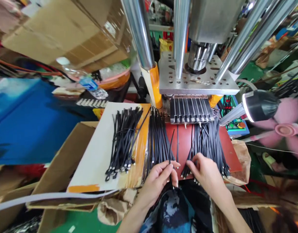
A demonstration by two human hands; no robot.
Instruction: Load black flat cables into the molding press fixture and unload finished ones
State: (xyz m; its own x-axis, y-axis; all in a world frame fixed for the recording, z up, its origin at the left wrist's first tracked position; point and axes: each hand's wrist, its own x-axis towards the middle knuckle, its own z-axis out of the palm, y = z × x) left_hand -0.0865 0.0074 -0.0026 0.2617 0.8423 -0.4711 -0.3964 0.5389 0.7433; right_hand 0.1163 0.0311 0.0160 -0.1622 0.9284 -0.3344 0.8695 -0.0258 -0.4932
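Note:
My left hand [158, 178] pinches a single black strap [170, 152] at the near edge of a red work plate [185, 139]; the strap rises tilted from my fingers. Just left of it lies a bundle of black straps [156, 139]. My right hand [204, 171] rests with its fingers curled on another fanned pile of black straps [208, 144] on the plate's right side. Behind the plate sits a slotted metal mould [190, 110] holding several straps under a press with chrome columns [139, 32].
A third heap of straps [123, 139] lies on a white board [95, 158] over an open cardboard box [59, 168] at the left. A lamp head [259, 105] and a spinning pink fan [287, 129] stand at the right. Cardboard boxes [66, 35] are stacked at the back left.

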